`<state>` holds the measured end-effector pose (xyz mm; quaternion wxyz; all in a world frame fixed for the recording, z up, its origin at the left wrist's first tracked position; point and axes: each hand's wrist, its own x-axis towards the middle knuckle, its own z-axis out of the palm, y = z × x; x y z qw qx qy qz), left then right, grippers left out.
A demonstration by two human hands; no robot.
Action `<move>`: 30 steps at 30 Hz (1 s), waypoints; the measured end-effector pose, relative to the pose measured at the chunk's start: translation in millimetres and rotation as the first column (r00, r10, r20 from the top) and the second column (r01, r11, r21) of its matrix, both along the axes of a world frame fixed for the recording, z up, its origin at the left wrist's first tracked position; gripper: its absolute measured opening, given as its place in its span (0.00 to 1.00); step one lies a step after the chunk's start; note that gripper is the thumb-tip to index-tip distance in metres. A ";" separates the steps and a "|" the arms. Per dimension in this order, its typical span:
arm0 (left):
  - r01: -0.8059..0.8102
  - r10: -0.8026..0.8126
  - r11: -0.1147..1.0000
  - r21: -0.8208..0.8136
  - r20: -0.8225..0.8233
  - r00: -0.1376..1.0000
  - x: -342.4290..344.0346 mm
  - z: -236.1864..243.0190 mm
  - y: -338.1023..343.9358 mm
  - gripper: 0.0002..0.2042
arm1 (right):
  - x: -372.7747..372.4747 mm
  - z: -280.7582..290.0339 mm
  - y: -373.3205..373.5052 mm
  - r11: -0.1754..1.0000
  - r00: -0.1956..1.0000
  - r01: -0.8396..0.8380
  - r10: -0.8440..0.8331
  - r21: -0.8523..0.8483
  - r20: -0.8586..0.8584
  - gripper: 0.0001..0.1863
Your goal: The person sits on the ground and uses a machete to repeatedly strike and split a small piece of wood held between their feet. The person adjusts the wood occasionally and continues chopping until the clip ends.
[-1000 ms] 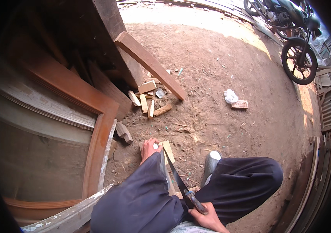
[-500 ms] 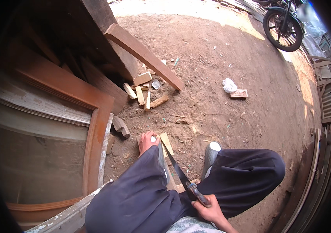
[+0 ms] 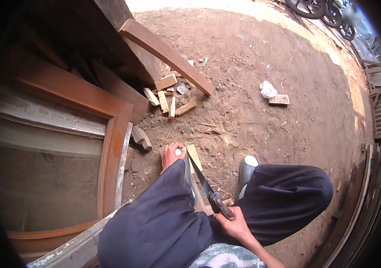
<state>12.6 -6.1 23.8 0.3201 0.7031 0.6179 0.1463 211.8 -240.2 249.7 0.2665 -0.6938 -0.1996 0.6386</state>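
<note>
A: The right hand point(image 3: 234, 224) is closed round the handle of a long blade point(image 3: 201, 181), whose edge lies against the pale wood strip point(image 3: 194, 157).

B: And the left hand point(image 3: 171, 155) clamps the strip's far end down, just beyond the blade tip.

A: That is the risk, I judge: if the strip twists on the loose dirt point(image 3: 262, 129), the blade could slide toward those fingers.

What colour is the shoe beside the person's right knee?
The shoe is grey with a paler, whitish toe, seen in the head view, standing on brown dirt.
</note>
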 end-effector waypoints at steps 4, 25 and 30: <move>-0.043 0.044 0.998 0.038 -0.023 0.999 -10.4 -5.3 1.3 0.10 | 14.5 60.1 -25.3 0.993 0.995 -0.101 0.102 0.061 -0.015 0.19; -0.038 0.036 0.998 0.055 0.032 0.999 -11.5 -20.3 7.3 0.12 | 5.2 39.7 -5.0 0.995 0.996 -0.085 0.086 0.052 -0.031 0.20; -0.039 0.037 0.998 0.051 0.049 0.998 -10.0 -20.3 6.3 0.13 | 12.6 29.7 -6.6 0.997 0.998 -0.060 0.059 0.042 0.031 0.18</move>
